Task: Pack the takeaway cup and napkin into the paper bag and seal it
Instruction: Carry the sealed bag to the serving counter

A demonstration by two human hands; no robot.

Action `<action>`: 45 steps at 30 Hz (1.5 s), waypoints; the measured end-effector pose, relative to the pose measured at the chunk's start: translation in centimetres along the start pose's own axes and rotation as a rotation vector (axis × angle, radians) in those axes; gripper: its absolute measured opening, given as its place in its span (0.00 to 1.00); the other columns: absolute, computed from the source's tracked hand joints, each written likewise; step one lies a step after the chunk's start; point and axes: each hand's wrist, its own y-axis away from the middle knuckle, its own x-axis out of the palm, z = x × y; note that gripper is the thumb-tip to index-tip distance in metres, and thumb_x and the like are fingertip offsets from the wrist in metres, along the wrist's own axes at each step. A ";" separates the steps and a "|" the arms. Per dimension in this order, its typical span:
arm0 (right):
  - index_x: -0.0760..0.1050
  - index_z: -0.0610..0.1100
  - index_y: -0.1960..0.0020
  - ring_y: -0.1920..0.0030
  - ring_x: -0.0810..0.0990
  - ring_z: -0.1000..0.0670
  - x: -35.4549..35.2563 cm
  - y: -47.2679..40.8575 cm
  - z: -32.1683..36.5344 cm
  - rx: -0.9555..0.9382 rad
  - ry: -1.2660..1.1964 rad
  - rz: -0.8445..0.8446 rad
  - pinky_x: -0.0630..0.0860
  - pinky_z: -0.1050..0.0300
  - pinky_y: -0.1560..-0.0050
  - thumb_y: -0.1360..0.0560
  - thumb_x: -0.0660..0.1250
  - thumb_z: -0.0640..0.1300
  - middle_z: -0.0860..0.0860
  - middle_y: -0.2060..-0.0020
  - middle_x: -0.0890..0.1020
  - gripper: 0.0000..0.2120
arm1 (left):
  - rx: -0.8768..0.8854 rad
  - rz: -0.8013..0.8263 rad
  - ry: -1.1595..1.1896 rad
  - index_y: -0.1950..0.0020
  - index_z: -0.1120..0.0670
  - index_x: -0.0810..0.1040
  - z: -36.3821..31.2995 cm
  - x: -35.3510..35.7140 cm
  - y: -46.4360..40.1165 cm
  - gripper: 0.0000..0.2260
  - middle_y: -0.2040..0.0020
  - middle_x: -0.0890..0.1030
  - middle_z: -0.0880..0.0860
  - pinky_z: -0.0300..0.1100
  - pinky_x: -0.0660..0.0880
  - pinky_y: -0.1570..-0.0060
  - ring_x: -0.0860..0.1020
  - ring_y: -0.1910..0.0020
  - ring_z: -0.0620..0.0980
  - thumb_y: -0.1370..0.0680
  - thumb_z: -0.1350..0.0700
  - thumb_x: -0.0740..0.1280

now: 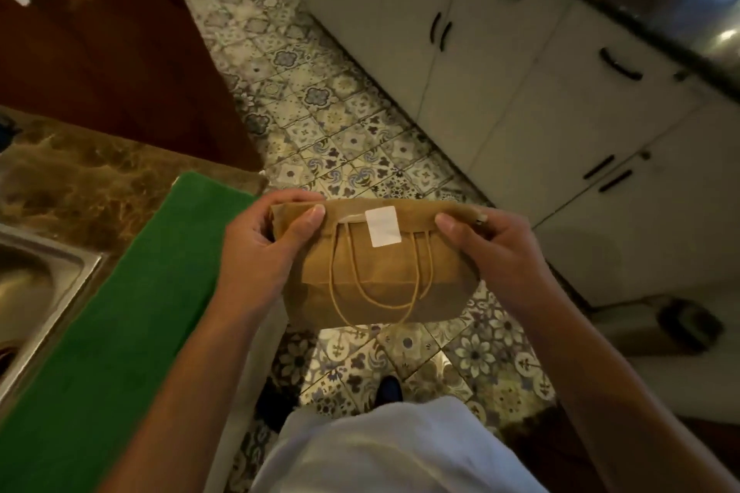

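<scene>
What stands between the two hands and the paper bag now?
Nothing visible does. The left hand and the right hand both grip the folded top of the paper bag directly, one at each end, with the white sticker between them.

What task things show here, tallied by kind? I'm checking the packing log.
Paper bag: 1
White sticker: 1
Rope handles: 2
Hands gripping the bag, left hand and right hand: 2
Cup or napkin in view: 0
Total: 6
</scene>
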 end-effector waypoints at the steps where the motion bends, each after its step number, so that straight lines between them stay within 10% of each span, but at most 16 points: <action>1: 0.86 0.48 0.53 0.61 0.85 0.54 -1.5 0.1 0.3 -0.027 0.004 -0.029 0.82 0.61 0.59 0.26 0.70 0.47 0.51 0.61 0.87 0.06 | 0.013 0.014 0.016 0.53 0.44 0.84 -0.3 1.7 -0.5 0.07 0.56 0.86 0.41 0.34 0.78 0.60 0.83 0.56 0.40 0.30 0.48 0.73; 12: 0.85 0.45 0.57 0.64 0.83 0.54 -13.0 -1.7 2.7 -0.130 -0.054 -0.366 0.81 0.61 0.62 0.26 0.71 0.48 0.51 0.65 0.85 0.07 | 0.274 0.213 -0.010 0.39 0.35 0.77 -3.9 14.7 -8.0 0.13 0.49 0.80 0.35 0.37 0.79 0.59 0.80 0.55 0.37 0.18 0.53 0.66; 21: 0.82 0.51 0.40 0.51 0.85 0.51 -15.6 -7.2 4.4 -0.152 -0.029 -0.680 0.83 0.52 0.50 0.25 0.69 0.51 0.50 0.49 0.86 0.14 | 0.369 0.361 0.036 0.48 0.39 0.82 -6.6 22.0 -18.6 0.13 0.63 0.79 0.62 0.49 0.70 0.72 0.72 0.70 0.64 0.18 0.59 0.67; 25: 0.71 0.65 0.29 0.52 0.86 0.47 -16.4 -9.9 5.5 -0.248 0.009 -0.907 0.85 0.50 0.50 0.25 0.70 0.51 0.47 0.51 0.85 0.26 | 0.374 0.416 0.100 0.48 0.35 0.82 -8.2 24.8 -23.2 0.13 0.70 0.72 0.59 0.44 0.69 0.73 0.69 0.71 0.54 0.18 0.56 0.67; 32: 0.77 0.56 0.32 0.52 0.84 0.59 -20.3 -11.7 5.8 -0.304 0.093 -1.083 0.79 0.66 0.56 0.19 0.67 0.39 0.54 0.46 0.85 0.19 | 0.329 0.599 0.151 0.39 0.38 0.80 -10.7 31.5 -27.4 0.13 0.62 0.76 0.74 0.53 0.74 0.71 0.74 0.68 0.56 0.18 0.55 0.66; 38: 0.81 0.52 0.36 0.53 0.83 0.59 -28.5 -12.7 5.4 -0.352 0.170 -1.138 0.79 0.64 0.57 0.20 0.67 0.35 0.58 0.50 0.86 0.17 | 0.397 0.659 0.155 0.46 0.35 0.81 -11.3 41.1 -30.3 0.13 0.69 0.78 0.49 0.42 0.71 0.73 0.72 0.71 0.49 0.18 0.55 0.68; 45: 0.77 0.50 0.34 0.54 0.83 0.61 -42.2 -15.3 5.2 -0.451 0.214 -1.151 0.79 0.66 0.56 0.20 0.65 0.30 0.62 0.53 0.85 0.20 | 0.396 0.693 0.220 0.45 0.39 0.81 -13.8 55.6 -31.6 0.11 0.65 0.83 0.44 0.36 0.76 0.71 0.77 0.69 0.44 0.18 0.57 0.67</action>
